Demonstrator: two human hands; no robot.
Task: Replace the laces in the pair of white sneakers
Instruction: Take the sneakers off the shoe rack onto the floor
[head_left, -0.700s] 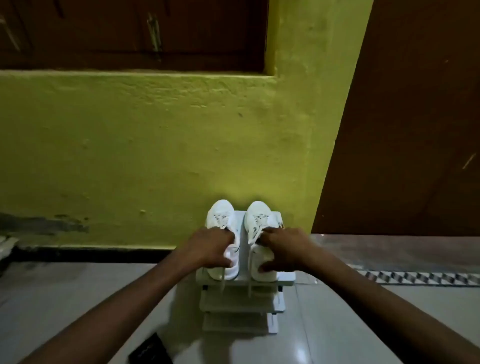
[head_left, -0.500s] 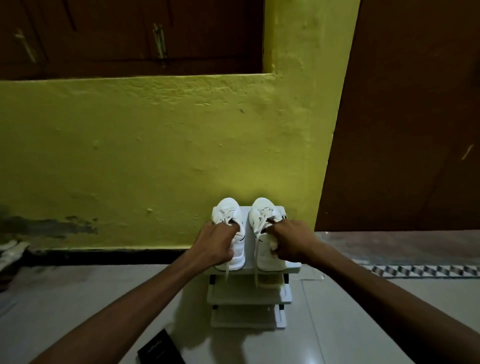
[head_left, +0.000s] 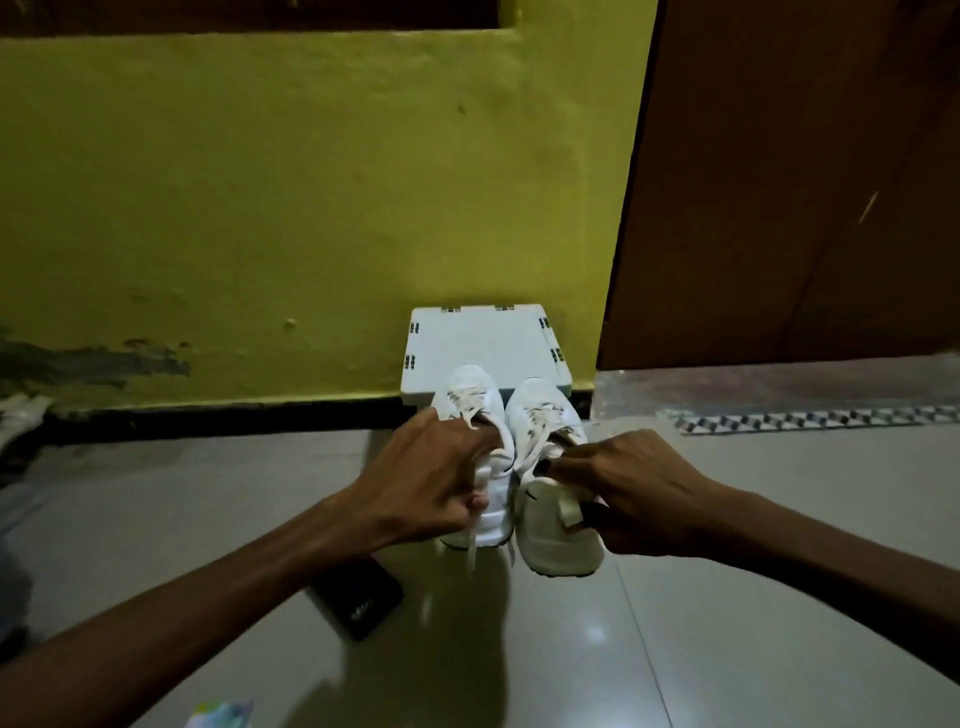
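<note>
Glossy tile floor (head_left: 727, 597), rough yellow wall (head_left: 311, 208) — left hand (head_left: 431, 483) gripping left white sneaker (head_left: 475, 395), right hand (head_left: 639, 493) gripping right white sneaker (head_left: 548, 540).

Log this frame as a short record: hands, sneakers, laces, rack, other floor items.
left hand: grips left sneaker at its collar
right hand: grips right sneaker near its heel
sneakers: side by side, off the rack
laces: threaded in both; one end dangles
rack: white, against yellow wall
floor: flat black object near left forearm
</note>
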